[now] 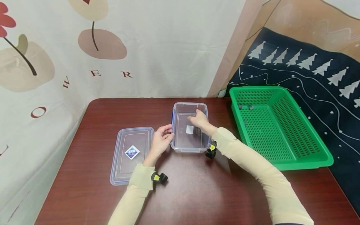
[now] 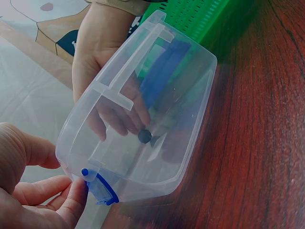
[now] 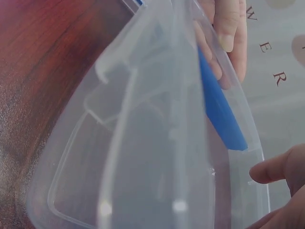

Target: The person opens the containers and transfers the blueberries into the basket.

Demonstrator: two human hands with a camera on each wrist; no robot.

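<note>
A clear plastic box [image 1: 180,142] with blue side latches stands without its lid on the table. My left hand [image 1: 160,142] holds its left wall, with the thumb and fingers near a blue latch [image 2: 101,188] in the left wrist view. Over and partly inside the box is my right hand [image 1: 200,120], its thumb and forefinger spread apart. Through the clear wall, the left wrist view shows a small dark ball [image 2: 144,136] by the right fingertips; whether they touch it I cannot tell. The clear lid [image 1: 123,168], bearing a blue-and-white sticker, lies left of the box.
A green perforated basket [image 1: 284,134] stands at the right, with a few small dark balls [image 1: 251,107] toward its far left end. Behind the brown table [image 1: 84,187] hangs a pale printed cloth [image 1: 168,56]. A dark cloth with white trees [image 1: 306,62] lies beyond the basket.
</note>
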